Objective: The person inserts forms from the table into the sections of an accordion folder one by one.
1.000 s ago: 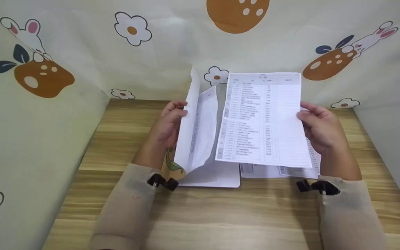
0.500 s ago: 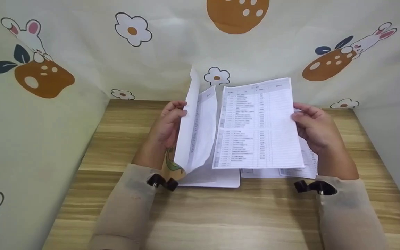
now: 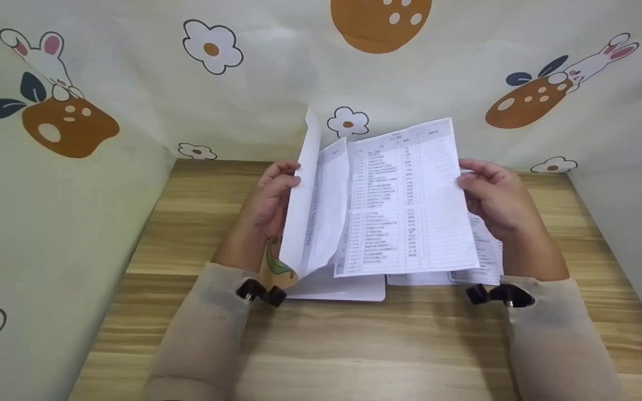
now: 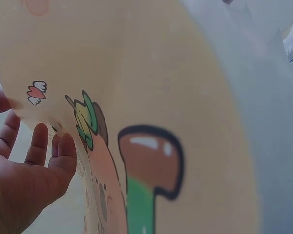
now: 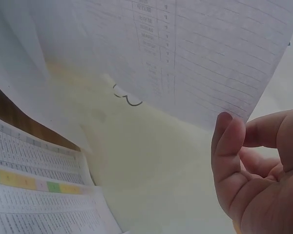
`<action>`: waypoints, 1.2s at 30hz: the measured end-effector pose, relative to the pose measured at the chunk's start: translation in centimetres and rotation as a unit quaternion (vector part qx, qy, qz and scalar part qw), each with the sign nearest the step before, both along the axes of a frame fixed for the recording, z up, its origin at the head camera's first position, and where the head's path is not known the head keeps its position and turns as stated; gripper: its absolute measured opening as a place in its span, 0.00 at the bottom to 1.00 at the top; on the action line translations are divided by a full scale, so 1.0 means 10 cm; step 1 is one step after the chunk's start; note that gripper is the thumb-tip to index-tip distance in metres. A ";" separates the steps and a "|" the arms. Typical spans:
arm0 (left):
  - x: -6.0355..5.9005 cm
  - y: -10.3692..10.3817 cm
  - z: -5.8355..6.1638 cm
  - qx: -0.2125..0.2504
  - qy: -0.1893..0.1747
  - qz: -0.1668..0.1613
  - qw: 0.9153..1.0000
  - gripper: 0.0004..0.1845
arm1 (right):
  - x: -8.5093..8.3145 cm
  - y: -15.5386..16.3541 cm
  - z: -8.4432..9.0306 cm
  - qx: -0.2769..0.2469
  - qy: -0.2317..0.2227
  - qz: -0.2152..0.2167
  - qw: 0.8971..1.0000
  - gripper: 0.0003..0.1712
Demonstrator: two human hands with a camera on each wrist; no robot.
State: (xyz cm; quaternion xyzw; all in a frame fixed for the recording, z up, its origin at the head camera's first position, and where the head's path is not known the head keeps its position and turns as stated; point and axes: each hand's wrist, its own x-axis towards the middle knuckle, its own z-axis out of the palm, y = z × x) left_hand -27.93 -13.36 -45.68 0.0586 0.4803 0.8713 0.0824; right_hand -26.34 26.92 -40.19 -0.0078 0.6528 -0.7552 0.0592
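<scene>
My left hand (image 3: 273, 195) pinches the raised cover of a folder (image 3: 298, 223), thumb on the white inner side. The left wrist view shows that cover's tan outside (image 4: 151, 73) with cartoon figures. Against the cover leans a printed page (image 3: 329, 206), while the folder's lower panel (image 3: 365, 291) lies on the table. My right hand (image 3: 496, 200) pinches the right edge of a sheet of paper (image 3: 410, 211) printed with a table. This sheet is held up, slightly tilted, over the folder. Its left edge meets the leaning page; whether it is tucked behind cannot be told.
More printed papers (image 3: 488, 259) lie on the wooden table (image 3: 399, 345) beneath the held sheet, right of the folder. The right wrist view shows coloured bands on these papers (image 5: 34, 195). A patterned wall covering (image 3: 265, 89) rises behind and at both sides.
My right hand has moved left with the sheet, bringing its left edge from apart to against the leaning page. The sheet has also tilted. My left hand and the folder have stayed put.
</scene>
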 end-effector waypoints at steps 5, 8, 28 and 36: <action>0.00 0.01 -0.01 0.004 0.005 -0.001 1.000 0.14 | -0.05 -0.07 -0.01 0.014 -0.006 0.003 1.000 0.21; -0.01 0.01 -0.01 0.006 0.005 -0.002 1.000 0.15 | -0.09 -0.13 -0.02 0.022 -0.013 0.005 1.000 0.23; -0.01 0.01 0.00 0.001 0.002 -0.001 1.000 0.14 | -0.19 -0.18 -0.05 0.036 -0.030 -0.022 0.999 0.24; 0.01 0.02 0.00 0.007 0.003 0.003 1.000 0.15 | -0.20 -0.20 -0.09 0.042 -0.034 -0.006 0.999 0.23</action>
